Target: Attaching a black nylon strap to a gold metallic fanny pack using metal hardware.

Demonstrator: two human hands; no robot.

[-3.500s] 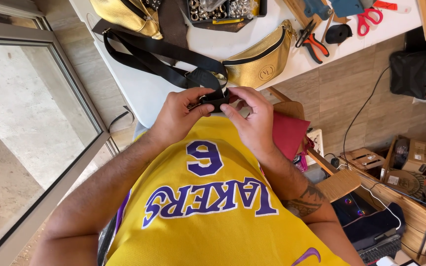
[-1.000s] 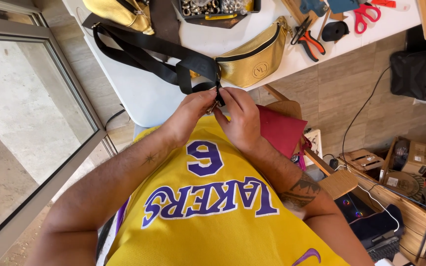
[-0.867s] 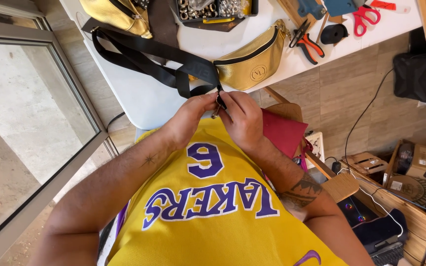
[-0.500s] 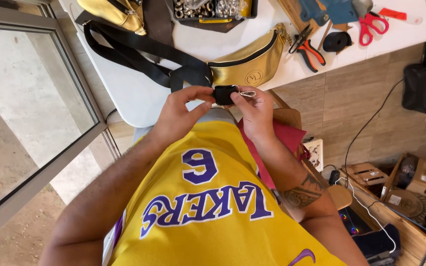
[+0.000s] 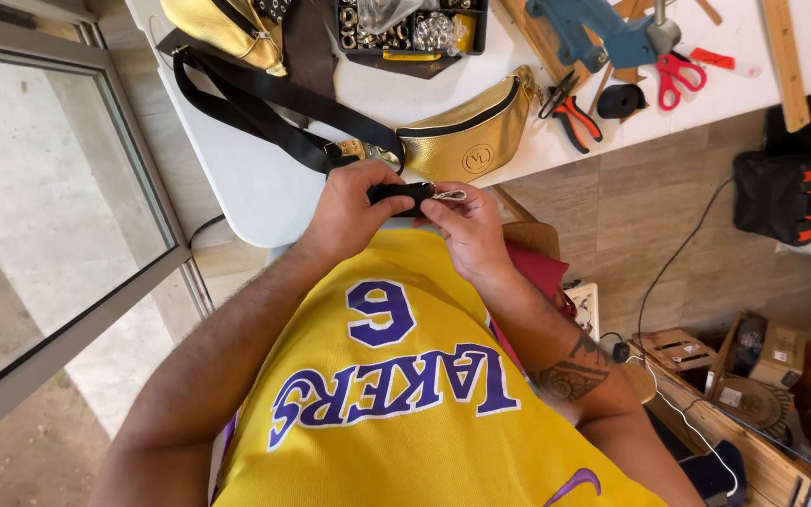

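1. We find the black strap end (image 5: 404, 194) held between both hands just below the near edge of the white surface (image 5: 265, 202), above the person's chest. A small metal clasp (image 5: 450, 195) shows at its right end.
2. We judge the strap webbing light, soft and limp: it will fold and sag unless held taut. The clasp is rigid, small and likely slippery, best taken by thumb and fingertip at its sides; the webbing is best gripped flat, close to the clasp.
3. The left hand (image 5: 349, 211) is closed around the strap end, thumb on top, fingers curled beneath; its grip is pressed onto the webbing.
4. The right hand (image 5: 466, 230) pinches the metal clasp between thumb and fingertips, wrist bent inward.
5. Both forearms converge from the sides, elbows out.
6. The rest of the black strap (image 5: 265, 99) loops across the surface to a gold waist bag (image 5: 466, 136) lying just beyond the hands.
7. Farther off lie orange-handled pliers (image 5: 570, 113), red scissors (image 5: 678, 75) and a hardware tray (image 5: 410, 28).
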